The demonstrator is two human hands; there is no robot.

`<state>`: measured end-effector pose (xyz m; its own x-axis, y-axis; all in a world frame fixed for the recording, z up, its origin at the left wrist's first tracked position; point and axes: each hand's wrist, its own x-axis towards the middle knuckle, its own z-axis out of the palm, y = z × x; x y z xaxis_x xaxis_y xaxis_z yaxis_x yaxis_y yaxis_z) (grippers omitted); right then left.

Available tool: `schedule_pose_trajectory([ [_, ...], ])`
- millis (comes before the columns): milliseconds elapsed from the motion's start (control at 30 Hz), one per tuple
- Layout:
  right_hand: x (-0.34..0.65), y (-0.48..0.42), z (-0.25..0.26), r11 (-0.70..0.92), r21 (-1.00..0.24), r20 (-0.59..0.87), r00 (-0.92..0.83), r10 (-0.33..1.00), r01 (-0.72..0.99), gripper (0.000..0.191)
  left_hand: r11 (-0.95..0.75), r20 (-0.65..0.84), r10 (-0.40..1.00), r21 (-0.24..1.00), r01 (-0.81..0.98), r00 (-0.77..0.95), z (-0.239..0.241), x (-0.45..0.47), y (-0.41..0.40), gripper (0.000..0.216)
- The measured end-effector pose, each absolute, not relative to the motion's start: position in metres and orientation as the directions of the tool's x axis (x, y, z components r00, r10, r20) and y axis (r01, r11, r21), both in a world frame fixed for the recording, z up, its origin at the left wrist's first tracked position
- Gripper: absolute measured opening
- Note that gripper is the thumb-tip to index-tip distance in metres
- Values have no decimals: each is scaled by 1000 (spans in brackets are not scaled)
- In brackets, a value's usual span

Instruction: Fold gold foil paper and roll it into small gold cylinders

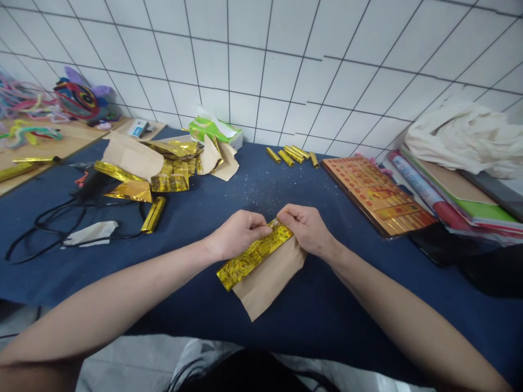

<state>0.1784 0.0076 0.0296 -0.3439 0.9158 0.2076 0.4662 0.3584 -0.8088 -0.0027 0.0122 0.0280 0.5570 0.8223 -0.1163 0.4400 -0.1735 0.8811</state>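
Both hands pinch a sheet of gold foil paper (pixel 253 253) over the front middle of the table. Its shiny patterned side shows as a folded band, and the plain tan backing (pixel 269 283) hangs out below it towards me. My left hand (pixel 239 234) is closed on the upper edge of the band, thumb on top. At the far right end my right hand (pixel 306 228) grips the corner, its fingers curled in. The fingertips hide part of the fold. Beyond the hands lie several short rolled gold tubes (pixel 292 155).
Gold foil scraps and tan paper (pixel 175 163) are heaped at the left, near a black cable (pixel 44 223) and a green tissue pack (pixel 214 130). At right lie a stack of printed gold paper (pixel 379 196), folders (pixel 469 196) and white cloth (pixel 461 133). A tiled wall closes off the back.
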Motion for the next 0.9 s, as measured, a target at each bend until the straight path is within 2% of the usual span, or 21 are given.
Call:
schedule_pose_trajectory([
  [133, 184, 12, 28, 322, -847, 229, -257, 939, 424, 28, -184, -137, 821, 855, 485, 554, 33, -5, 16, 27],
  [267, 196, 24, 25, 226, -924, 205, -98, 974, 308, 26, -180, -140, 833, 847, 500, 535, 38, -10, 23, 28],
  [467, 208, 36, 23, 148, -983, 159, 89, 983, 112, 22, 9, -240, 836, 905, 424, 494, 44, -17, 32, 18],
  [600, 204, 38, 18, 143, -988, 151, 162, 975, 59, 24, 3, -193, 869, 923, 385, 455, 43, -20, 40, 16],
  [733, 201, 42, 2, 114, -990, 129, 198, 972, 87, 26, -22, -138, 918, 919, 393, 373, 34, -21, 48, 14],
  [800, 202, 45, -8, 113, -980, 145, 206, 968, 162, 27, -106, -75, 941, 861, 497, 330, 28, -22, 51, 13],
  [900, 201, 48, -17, 114, -928, 181, 163, 970, 354, 26, -308, 82, 942, 601, 738, 326, 20, -25, 54, 14],
])
